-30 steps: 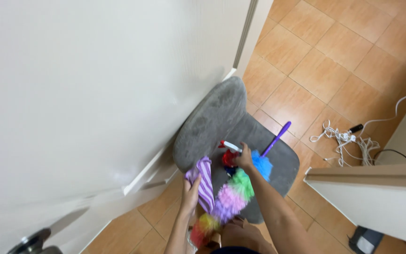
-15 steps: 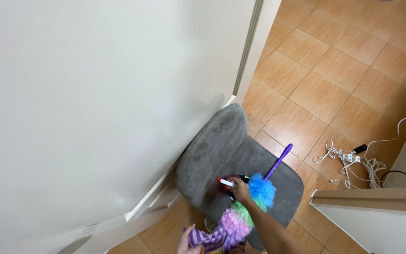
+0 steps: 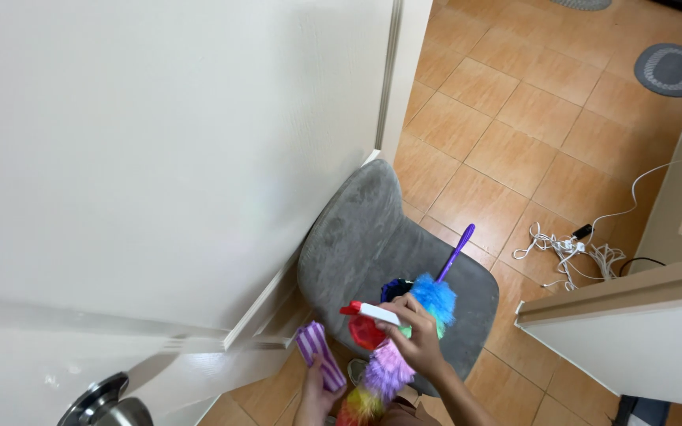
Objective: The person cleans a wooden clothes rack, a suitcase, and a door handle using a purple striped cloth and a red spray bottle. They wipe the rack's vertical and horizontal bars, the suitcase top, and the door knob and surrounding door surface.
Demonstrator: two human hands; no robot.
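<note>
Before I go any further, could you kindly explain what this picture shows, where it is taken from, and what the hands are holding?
There is one view, from a camera worn on a person's head, looking down at their own two bare hands; no machine is involved. The right hand grips a spray bottle with a white and red trigger head, together with a fluffy rainbow duster whose purple handle points up and away. The left hand holds a purple striped cloth. Below them stands a grey padded chair on an orange tiled floor, next to a white door with a metal knob. White cables lie tangled on the floor.
</note>
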